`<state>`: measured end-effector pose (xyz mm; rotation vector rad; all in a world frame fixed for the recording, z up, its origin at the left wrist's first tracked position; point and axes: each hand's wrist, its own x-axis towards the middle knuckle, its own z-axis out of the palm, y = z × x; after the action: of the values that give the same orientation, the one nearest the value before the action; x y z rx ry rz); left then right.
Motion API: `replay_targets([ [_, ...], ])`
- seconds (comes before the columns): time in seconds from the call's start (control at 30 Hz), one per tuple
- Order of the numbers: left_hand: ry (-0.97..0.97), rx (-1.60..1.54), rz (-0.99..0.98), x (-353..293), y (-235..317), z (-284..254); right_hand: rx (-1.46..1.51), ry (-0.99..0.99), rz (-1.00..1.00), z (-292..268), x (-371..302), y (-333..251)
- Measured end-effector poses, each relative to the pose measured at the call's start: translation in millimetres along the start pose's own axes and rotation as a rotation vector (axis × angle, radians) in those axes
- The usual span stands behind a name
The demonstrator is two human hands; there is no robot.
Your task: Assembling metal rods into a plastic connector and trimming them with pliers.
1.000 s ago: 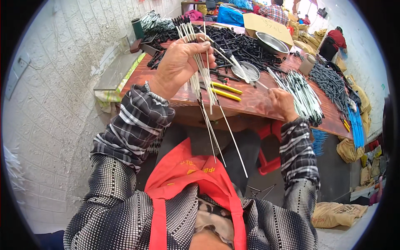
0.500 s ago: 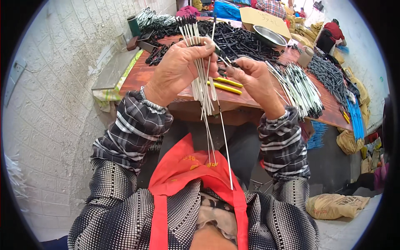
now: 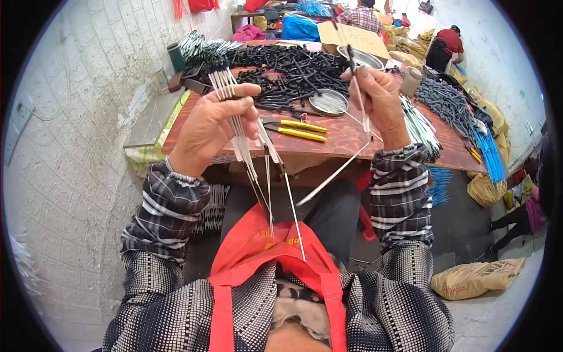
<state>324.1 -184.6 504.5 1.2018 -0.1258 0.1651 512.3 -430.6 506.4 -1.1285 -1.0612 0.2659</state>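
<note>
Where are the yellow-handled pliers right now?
In the head view, the yellow-handled pliers lie near the table's front edge, right of the left hand and below-left of the round dish.

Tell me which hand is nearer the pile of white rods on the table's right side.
Right. The right hand is just left of the pile of white rods in the view; the left hand is farther left, beyond the yellow-handled pliers.

Bundle: I see slim white rods with black upper ends [image 3: 223,81], gathered tightly, tilted, left of the yellow-handled pliers [image 3: 302,134]; thin lengths dangle lower than the pliers.
Single piece: I see a slim black-and-white jointed rod [image 3: 351,56], raised right of the pliers, its lower length slanting down-left.
</note>
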Motion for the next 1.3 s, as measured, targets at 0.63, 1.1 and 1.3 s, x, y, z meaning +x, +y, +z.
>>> replay_targets([
  [0.63,0.143,-0.122,0.267,39,-23,42,-0.3,0.403,-0.166,110,3,72],
  [1.1,-0.237,-0.197,0.136,52,-13,23,0.135,0.077,0.117,87,18,88],
  [1.3,-0.298,0.021,0.205,34,25,27,-0.585,0.133,-0.083,92,-37,95],
])
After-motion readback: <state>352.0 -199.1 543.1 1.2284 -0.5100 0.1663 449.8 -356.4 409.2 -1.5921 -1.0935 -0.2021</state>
